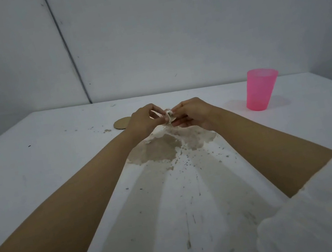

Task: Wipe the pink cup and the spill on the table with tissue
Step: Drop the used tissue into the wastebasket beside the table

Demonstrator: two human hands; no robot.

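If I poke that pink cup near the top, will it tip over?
Probably, yes. The pink cup stands upright on a base narrower than its rim, so a high poke would likely topple it. It looks like thin, see-through plastic, so it is likely light and might slide on the smooth table.

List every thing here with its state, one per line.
cup: upright on the table, apart from both hands.
tissue: crumpled, pinched between both hands.
spill: brownish patch on the table, not wiped up.
left hand: pinches the tissue.
right hand: pinches the tissue.
disc: lies flat, partly hidden by the left hand.
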